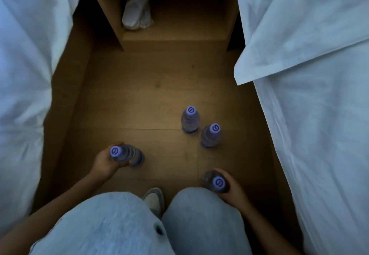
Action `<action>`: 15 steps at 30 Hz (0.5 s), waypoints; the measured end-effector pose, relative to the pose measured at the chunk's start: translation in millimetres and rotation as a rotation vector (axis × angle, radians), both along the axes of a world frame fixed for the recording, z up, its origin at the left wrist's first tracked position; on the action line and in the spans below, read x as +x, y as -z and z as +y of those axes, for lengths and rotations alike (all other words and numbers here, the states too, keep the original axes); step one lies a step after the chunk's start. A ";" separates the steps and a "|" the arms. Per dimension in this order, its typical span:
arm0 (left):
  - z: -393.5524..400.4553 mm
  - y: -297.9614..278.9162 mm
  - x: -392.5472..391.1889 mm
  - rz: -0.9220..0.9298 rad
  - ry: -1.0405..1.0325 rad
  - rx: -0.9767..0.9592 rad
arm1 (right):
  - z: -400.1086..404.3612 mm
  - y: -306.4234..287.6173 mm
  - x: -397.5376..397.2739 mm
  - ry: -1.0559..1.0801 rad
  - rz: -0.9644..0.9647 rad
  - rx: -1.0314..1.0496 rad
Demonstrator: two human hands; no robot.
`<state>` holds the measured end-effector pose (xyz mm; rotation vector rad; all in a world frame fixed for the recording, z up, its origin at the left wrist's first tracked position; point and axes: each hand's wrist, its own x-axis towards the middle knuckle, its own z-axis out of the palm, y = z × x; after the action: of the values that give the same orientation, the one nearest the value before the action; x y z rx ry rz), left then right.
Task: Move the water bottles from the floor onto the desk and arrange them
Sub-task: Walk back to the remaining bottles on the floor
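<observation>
Head view, step: the pick-up stage, I judge; a person crouches between two beds with a bottle in each hand, and none has reached the counter, which is out of sight.
Left hand (pixel 105 163): at 8 o'clock, its grip curls round the left-held bottle (pixel 127 155) near the neck, tilting it, base low near the floor (pixel 139 95).
Right hand (pixel 232 188): at 5 o'clock beside the knee, its grip wraps the right-held bottle (pixel 214 181), cap facing up at me.
Still to fetch: far bottle (pixel 190 120) and near bottle (pixel 211 136), upright just right of centre, close together, maybe touching.
Next move: I'd say rise, carry both to the counter, then return.
Materials: clear ribbed plastic, round lilac caps with a swirl; smooth wood-plank floor; rumpled white bedding (pixel 309 75); wooden nightstand (pixel 173 39) at 12 o'clock; pale denim jeans (pixel 111 224); shoe (pixel 154 199).
</observation>
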<state>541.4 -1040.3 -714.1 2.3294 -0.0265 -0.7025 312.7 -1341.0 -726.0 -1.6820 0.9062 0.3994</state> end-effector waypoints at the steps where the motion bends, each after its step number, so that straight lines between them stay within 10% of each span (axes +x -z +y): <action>1: 0.3 -0.6 -0.1 -0.020 0.013 0.008 | 0.9 1.7 2.6 0.016 -0.008 0.012; 15: -43.7 -127.5 16.3 -0.113 0.235 -0.099 | 23.8 -122.5 68.6 0.023 -0.276 -0.010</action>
<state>557.8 -1084.0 -586.6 2.2890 -0.3830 -0.6658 381.3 -1317.1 -603.5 -1.6847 0.7235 0.1415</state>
